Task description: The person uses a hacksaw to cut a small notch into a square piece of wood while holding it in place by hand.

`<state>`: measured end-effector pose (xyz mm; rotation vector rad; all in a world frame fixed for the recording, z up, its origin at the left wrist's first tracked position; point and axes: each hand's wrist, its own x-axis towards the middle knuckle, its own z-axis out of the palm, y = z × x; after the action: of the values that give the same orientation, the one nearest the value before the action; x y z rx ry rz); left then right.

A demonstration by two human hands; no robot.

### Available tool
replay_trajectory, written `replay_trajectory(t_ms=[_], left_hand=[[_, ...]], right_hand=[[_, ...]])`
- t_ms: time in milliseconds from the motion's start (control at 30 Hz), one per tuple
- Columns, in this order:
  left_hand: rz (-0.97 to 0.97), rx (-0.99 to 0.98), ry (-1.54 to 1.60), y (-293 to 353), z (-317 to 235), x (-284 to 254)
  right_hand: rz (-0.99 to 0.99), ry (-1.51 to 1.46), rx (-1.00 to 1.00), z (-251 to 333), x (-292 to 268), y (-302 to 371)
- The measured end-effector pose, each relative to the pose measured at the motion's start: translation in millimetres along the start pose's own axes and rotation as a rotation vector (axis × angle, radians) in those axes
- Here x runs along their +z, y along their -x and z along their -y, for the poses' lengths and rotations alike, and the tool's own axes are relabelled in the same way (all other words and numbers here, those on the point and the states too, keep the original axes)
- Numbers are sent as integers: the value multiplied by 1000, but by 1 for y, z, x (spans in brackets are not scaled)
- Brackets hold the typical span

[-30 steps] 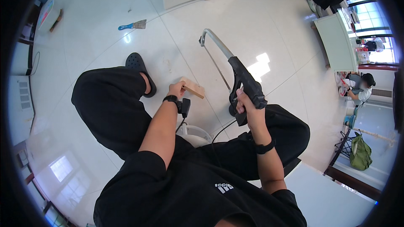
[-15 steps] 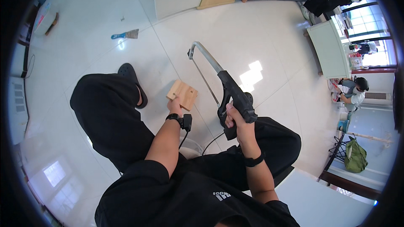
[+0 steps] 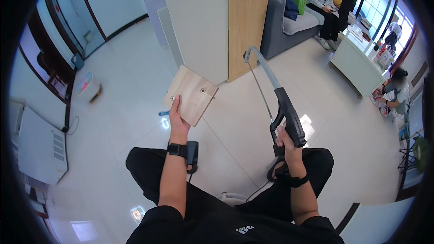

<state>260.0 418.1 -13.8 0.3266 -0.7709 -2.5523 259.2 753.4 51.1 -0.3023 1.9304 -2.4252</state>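
A light wooden board (image 3: 192, 95) with two screws in its face is raised in front of me. My left hand (image 3: 177, 119) grips its lower edge, the thumb lying on the face near one screw. To the right, my right hand (image 3: 289, 144) is closed round the black handle of a hacksaw (image 3: 285, 108). The saw's grey frame curves up and to the left, and its thin blade runs down along the left side. Board and saw are apart. Mostly hidden behind the board is a putty knife, whose blue handle (image 3: 163, 113) shows on the floor.
A white and wood-toned cabinet (image 3: 246, 27) and a grey sofa (image 3: 289, 36) stand ahead. A white desk (image 3: 357, 63) is at the right. Several people sit or stand at the far right. A white appliance (image 3: 43, 147) is at the left.
The board has come up from low near my legs and turned its screwed face toward me. The hacksaw, still in my right hand, has shifted right in view. My view has tilted up.
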Motion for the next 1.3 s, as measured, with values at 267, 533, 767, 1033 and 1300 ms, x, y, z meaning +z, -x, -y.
replay_trajectory(t_ms=[267,533,767,1033,1300], left_hand=[[51,-39,-472,-16,-69,23],[38,-309,-468,-21,-32,39],[40,-67,-843,-1,-15,70],[24,24,-849,-2,-13,77],[27,38,-856,-2,-5,79]], right_hand=[[-9,-57,-50,1,1,21],[46,-107,77,-8,15,18],[199,-127,41,-17,28,11],[182,-204,-4,-10,41,12],[210,-193,-16,-14,36,16]])
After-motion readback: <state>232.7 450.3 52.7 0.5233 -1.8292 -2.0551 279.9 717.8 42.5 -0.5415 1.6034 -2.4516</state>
